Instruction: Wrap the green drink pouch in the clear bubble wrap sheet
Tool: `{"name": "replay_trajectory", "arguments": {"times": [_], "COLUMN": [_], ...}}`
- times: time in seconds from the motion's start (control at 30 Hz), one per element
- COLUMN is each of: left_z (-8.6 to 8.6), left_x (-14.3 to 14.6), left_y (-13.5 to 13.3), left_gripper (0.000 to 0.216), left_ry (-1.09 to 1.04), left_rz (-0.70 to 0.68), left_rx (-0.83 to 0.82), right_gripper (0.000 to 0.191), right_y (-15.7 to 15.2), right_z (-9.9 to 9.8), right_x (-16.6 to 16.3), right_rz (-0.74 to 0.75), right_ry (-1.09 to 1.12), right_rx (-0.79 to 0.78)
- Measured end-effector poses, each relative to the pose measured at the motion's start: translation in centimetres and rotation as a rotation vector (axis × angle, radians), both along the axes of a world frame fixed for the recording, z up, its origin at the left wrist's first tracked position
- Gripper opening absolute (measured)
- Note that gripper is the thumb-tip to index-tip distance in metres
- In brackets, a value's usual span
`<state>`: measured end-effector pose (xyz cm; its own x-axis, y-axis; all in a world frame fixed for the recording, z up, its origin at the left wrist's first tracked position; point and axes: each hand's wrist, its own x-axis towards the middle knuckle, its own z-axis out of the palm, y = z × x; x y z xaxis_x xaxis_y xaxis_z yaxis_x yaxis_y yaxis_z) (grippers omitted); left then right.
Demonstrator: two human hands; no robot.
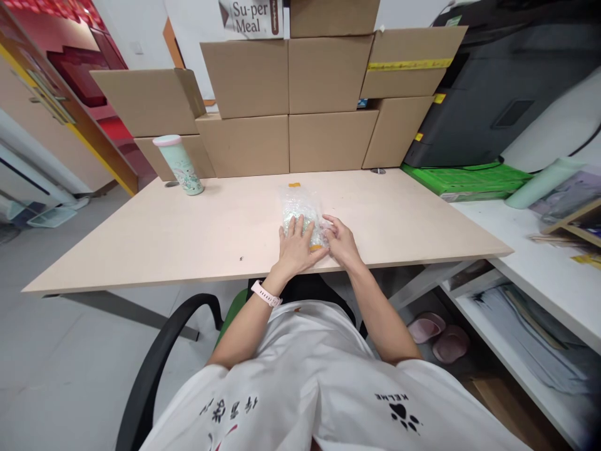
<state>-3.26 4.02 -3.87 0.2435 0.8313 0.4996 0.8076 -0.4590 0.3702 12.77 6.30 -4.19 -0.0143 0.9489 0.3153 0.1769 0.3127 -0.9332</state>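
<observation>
One bubble-wrap packet (pixel 299 203) lay beneath your wide-spread left hand (pixel 295 248); your right hand (pixel 344 244) curled at its four-o'clock edge, grip unclear.

Clear bubble-wrap packet (pixel 299 202) is partly covered by the spread left hand (pixel 297 249), what it holds is too blurred to name, and whether the curled right hand (pixel 345 241) actually pinches its right side can't be told. White printed box lettered "Su-per Meal" (pixel 251 19) and topmost brown cardboard box (pixel 334 17) are cut off by the top edge, black curved armrest (pixel 157 354) by the bottom. Small blue item (pixel 362 103) mostly hidden among stacked cartons (pixel 331 75); dark speck (pixel 241 258) on pale wood-look tabletop (pixel 188 244) too tiny to identify.
</observation>
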Motion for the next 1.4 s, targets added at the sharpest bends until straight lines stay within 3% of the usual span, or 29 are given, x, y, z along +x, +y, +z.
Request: {"name": "replay_trajectory", "arguments": {"times": [0.13,0.27,0.37,0.47,0.57,0.63,0.77,0.87,0.93,1.03,1.13,1.2,1.3,1.4], "left_z": [1.1,1.4,1.3,1.1,0.7,0.4,0.4,0.6,0.6,0.7,0.8,0.9,1.0,1.1], "left_x": [-0.1,-0.3,-0.8,-1.6,-3.0,-4.2,-5.8,-5.2,-4.3,-2.8,-1.5,-0.8,-0.2,-0.2], "left_y": [-0.7,-0.6,-0.4,-0.4,-0.8,-1.3,-2.4,-2.9,-3.0,-3.0,-2.8,-2.7,-2.5,-2.6], "left_gripper": [0.083,0.072,0.065,0.068,0.072,0.078,0.079,0.057,0.038,0.032,0.043,0.040,0.033,0.036], "left_ry": [0.021,-0.138,-0.343,-0.678,-1.022,-1.083,-0.886,-0.648,-0.489,-0.366,-0.323,-0.294,-0.306,-0.406], "left_rz": [0.011,-0.008,-0.044,-0.008,0.125,0.193,0.183,0.128,0.071,0.027,-0.037,-0.082,-0.082,-0.035], "left_rx": [-0.124,-0.171,-0.163,-0.171,-0.100,-0.032,0.029,0.035,-0.021,-0.026,0.042,0.040,0.016,-0.005], "right_gripper": [0.039,0.042,0.045,0.047,0.044,0.043,0.036,0.030,0.035,0.039,0.019,0.027,0.035,0.038], "right_y": [-0.1,-0.7,-1.3,-1.7,-1.5,-1.0,-0.4,-1.1,-1.9,-2.6,-2.2,-1.6,-0.9,-1.3], "right_z": [0.1,0.9,1.8,2.8,3.7,3.9,3.6,3.5,3.9,4.4,4.1,3.4,2.7,3.2], "right_x": [0.0,-0.2,-0.6,-0.7,0.5,2.2,6.6,9.1,9.8,9.3,7.2,5.5,3.2,1.6], "right_rz": [0.001,0.067,0.102,0.112,-0.005,-0.129,-0.313,-0.532,-0.594,-0.532,-0.436,-0.328,-0.179,-0.031], "right_ry": [0.048,0.166,0.240,0.288,0.287,0.260,0.103,-0.065,-0.132,-0.212,-0.379,-0.447,-0.386,-0.232], "right_rx": [-0.040,-0.051,-0.062,-0.060,-0.005,0.034,0.105,0.207,0.256,0.292,0.287,0.257,0.177,0.053]}}
